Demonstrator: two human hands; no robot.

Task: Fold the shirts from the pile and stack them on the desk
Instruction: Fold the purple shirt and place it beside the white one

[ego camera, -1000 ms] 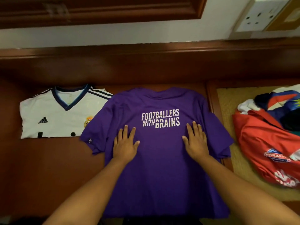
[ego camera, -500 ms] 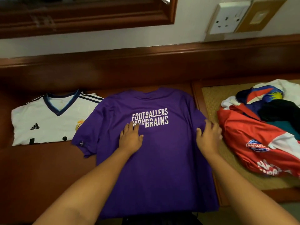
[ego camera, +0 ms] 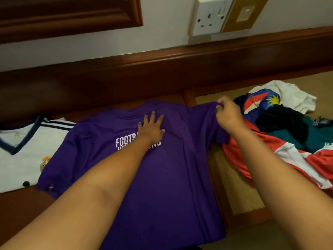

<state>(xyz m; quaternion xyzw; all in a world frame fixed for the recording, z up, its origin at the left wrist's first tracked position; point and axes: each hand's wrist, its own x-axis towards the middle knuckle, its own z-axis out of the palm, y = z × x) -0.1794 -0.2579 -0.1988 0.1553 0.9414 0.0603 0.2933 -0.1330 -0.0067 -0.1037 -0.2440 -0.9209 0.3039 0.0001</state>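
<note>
**Op:** Shirt status, logging now. Purple shirt (ego camera: 162, 177) lies spread flat on the table (ego camera: 27, 213), printed side up, collar toward the wall. Its lower hem runs out of view at the near edge. Its left sleeve overlaps the folded white jersey (ego camera: 21, 159).

**Obs:** Hands?

**Op:** Left hand (ego camera: 151, 129) is flat, fingers straight and spread, pressing the chest just above the white lettering. Nothing gripped there. Right hand (ego camera: 228, 114) has its grip closed: fingers pinch the purple fabric at the right shoulder seam, lifting it slightly off the surface.

**Obs:** Where is the pile?

**Op:** Unfolded pile (ego camera: 288, 132) sits to the right on the woven mat (ego camera: 234, 192), touching the purple shirt's right sleeve. Red, white, black and teal cloth, tangled.

**Obs:** Handling notes?

**Op:** My reading: light, limp cloth with no stiffness. It will sag and wrinkle wherever unsupported. I judge the surface not slippery, but it can drag across polished wood if pulled without an anchor, hence the flat left palm. Best hold is the seam at the shoulder, where the fabric is doubled and gives a straight fold line. A matching pinch near the hem would keep the side panel from twisting.

**Obs:** Risk?

**Op:** Sleeve may snag the red shirt (ego camera: 270, 159) beside it. One shirt looks done; this one not yet folded.
</note>
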